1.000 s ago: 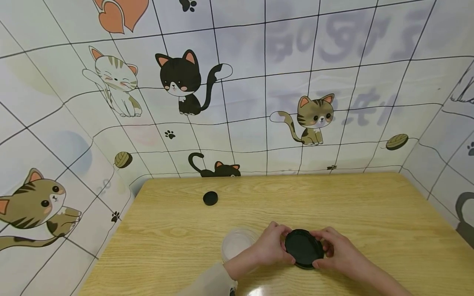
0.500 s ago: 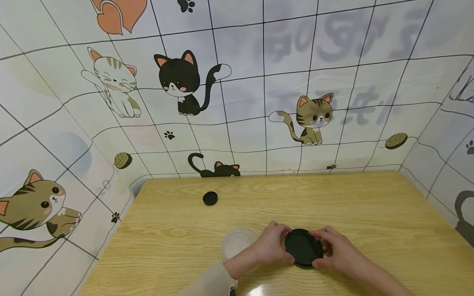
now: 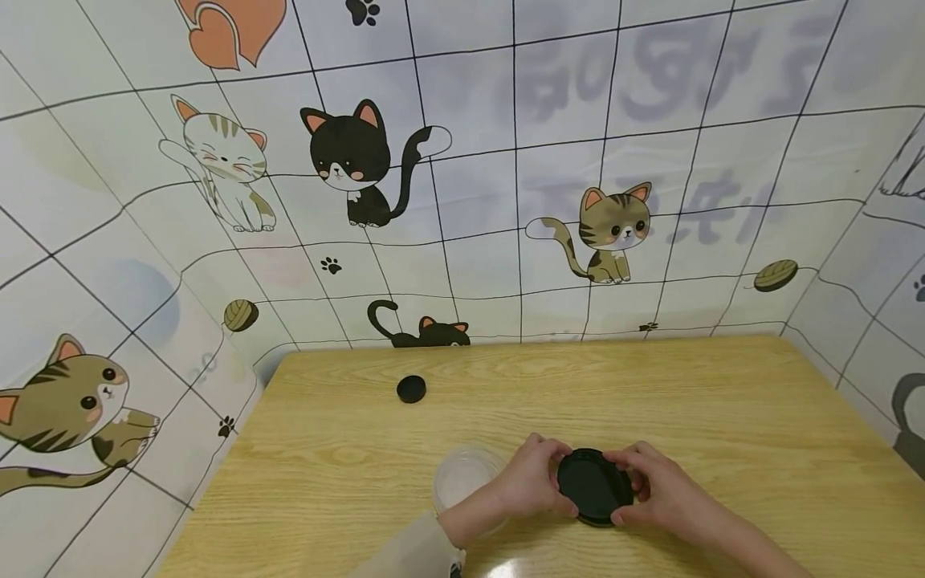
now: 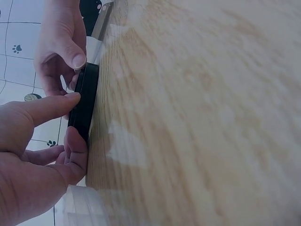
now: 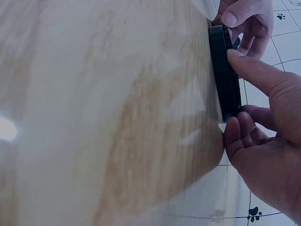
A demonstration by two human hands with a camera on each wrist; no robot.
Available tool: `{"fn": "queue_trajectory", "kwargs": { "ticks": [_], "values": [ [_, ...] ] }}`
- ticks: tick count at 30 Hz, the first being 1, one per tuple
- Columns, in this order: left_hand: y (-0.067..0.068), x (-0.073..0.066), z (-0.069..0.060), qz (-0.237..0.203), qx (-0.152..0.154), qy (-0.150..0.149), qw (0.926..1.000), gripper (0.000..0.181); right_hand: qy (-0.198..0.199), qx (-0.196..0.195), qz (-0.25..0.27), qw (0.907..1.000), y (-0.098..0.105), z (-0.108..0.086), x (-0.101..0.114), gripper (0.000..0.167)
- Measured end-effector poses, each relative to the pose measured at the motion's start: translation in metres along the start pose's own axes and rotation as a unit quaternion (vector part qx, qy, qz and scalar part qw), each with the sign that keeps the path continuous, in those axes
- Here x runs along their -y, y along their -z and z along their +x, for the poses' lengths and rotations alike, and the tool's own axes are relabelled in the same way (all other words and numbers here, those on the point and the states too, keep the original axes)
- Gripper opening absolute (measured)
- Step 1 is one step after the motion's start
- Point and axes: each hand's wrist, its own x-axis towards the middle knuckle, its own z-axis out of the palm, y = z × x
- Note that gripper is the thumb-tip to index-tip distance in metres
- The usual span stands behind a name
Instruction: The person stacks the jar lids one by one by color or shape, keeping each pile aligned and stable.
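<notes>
A shallow round black lid point(image 3: 594, 486), its raised rim facing up, lies near the front of the table right of centre. At its left edge my left hand point(image 3: 531, 480) grips the rim between thumb and fingers. My right hand point(image 3: 663, 491) holds the opposite edge the same way. Side-on in the left wrist view, the black lid point(image 4: 86, 101) stands very close to the wood, with a thumb on its rim. The right wrist view shows the lid point(image 5: 225, 75) low over the tabletop between both hands. Left of it, a clear round plastic container point(image 3: 462, 474) is partly hidden by my left forearm.
A small black disc point(image 3: 411, 388) lies toward the back left of the wooden table point(image 3: 694, 393). Fabric walls point(image 3: 477, 201) printed with cats and grid lines enclose the table at the back and sides.
</notes>
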Motion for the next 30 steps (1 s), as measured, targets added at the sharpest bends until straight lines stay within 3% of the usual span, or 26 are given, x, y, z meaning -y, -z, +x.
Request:
{"fn": "queue_trajectory", "kwargs": {
  "ticks": [7,13,23,30],
  "values": [
    [0.0,0.001,-0.001,-0.001,-0.005,-0.003,1.0,0.072,0.007,-0.011,0.005,0.9999,-0.001,0.0,-0.001,0.076],
    [0.007,-0.002,-0.005,-0.051,-0.011,-0.002,0.9986,0.074,0.031,-0.018,0.012,0.9993,0.003,0.001,0.002,0.077],
    [0.044,-0.01,-0.015,-0.078,-0.058,-0.055,0.9938,0.069,0.099,-0.041,0.012,0.9942,0.02,0.02,0.03,0.07],
    [0.074,-0.011,-0.031,-0.1,-0.101,-0.052,0.9885,0.07,0.147,-0.045,0.008,0.9881,0.02,0.044,0.052,0.066]
  ]
}}
